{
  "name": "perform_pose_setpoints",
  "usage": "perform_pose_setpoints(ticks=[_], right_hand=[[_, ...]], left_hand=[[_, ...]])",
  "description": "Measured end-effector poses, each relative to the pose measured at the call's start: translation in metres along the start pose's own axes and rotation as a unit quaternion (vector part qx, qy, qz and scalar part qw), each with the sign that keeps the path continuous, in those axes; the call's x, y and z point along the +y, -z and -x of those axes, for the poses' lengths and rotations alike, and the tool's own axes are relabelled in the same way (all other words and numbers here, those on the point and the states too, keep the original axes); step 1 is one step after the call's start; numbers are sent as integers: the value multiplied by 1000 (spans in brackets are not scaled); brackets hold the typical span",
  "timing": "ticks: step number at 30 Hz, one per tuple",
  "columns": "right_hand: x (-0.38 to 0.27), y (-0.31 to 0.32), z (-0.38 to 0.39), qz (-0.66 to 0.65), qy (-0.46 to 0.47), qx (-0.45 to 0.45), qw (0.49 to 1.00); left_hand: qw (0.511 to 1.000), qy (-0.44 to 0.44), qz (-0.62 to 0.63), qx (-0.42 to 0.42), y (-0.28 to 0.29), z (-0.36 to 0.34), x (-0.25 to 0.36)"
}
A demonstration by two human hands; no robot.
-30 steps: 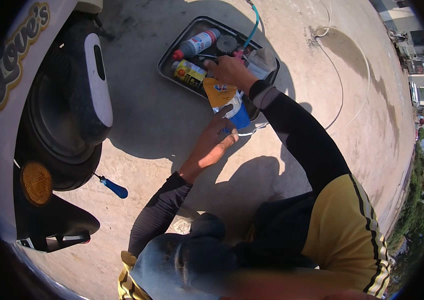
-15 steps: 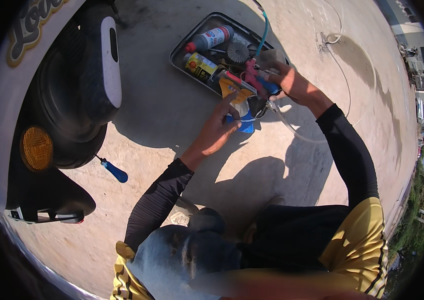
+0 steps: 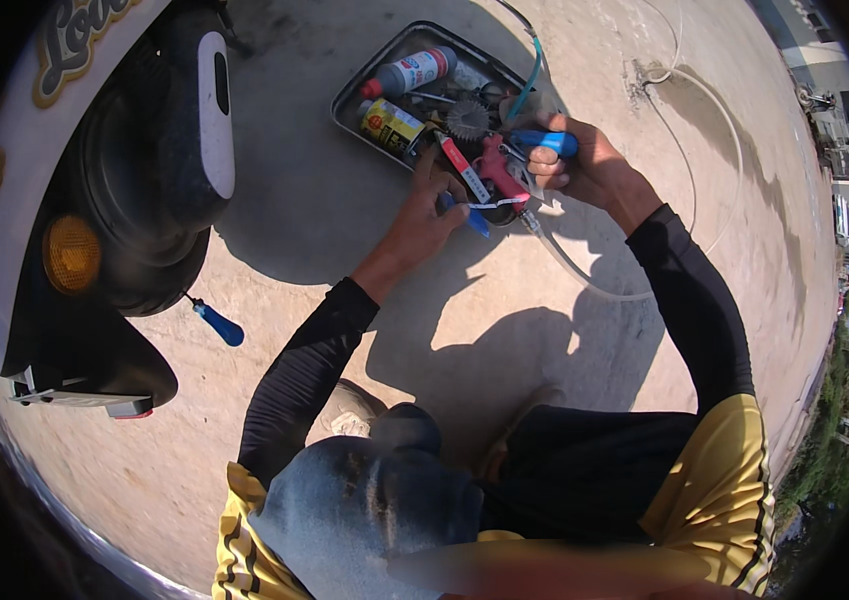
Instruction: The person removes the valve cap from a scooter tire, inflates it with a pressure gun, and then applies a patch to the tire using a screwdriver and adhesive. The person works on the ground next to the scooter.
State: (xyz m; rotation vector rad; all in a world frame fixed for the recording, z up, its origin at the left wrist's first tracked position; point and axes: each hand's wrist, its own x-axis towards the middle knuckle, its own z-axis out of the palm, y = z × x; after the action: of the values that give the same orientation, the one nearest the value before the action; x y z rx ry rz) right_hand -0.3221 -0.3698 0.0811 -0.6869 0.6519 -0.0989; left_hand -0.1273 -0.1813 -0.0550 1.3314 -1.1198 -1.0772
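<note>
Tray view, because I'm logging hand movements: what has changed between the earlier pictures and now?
The right hand has moved rightward from over the middle of the tray and now grips a blue handle. The pink spray gun, mostly covered before, shows plainly. The left hand stays by the near edge; the grey bottle and yellow can stay put.

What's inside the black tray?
Visible: grey bottle with red cap, yellow can, grey toothed wheel, other small parts. Not visible: whatever lies beneath them or behind the left hand.
</note>
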Motion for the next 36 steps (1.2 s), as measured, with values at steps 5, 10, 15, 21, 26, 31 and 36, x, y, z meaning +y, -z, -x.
perform_pose_setpoints(ticks=[5, 10, 15, 21, 26, 31, 36], right_hand=[[0, -37, 9, 296, 67, 62, 951], [20, -57, 9, 450, 55, 49, 890], [52, -60, 0, 456, 108, 55, 882], [85, -84, 6, 289, 73, 99, 949], [88, -102, 1, 18, 27, 74, 997], [103, -108, 7, 128, 21, 69, 989], [123, -120, 1, 199, 99, 81, 972]], left_hand=[[993, -47, 38, 103, 6, 14, 9], [942, -30, 273, 192, 19, 55, 26], [898, -85, 352, 250, 37, 75, 47], [857, -38, 473, 201, 37, 75, 62], [843, -16, 519, 141, 27, 93, 58], [856, 22, 499, 135, 15, 100, 55], [864, 58, 476, 153, -2, 104, 54]])
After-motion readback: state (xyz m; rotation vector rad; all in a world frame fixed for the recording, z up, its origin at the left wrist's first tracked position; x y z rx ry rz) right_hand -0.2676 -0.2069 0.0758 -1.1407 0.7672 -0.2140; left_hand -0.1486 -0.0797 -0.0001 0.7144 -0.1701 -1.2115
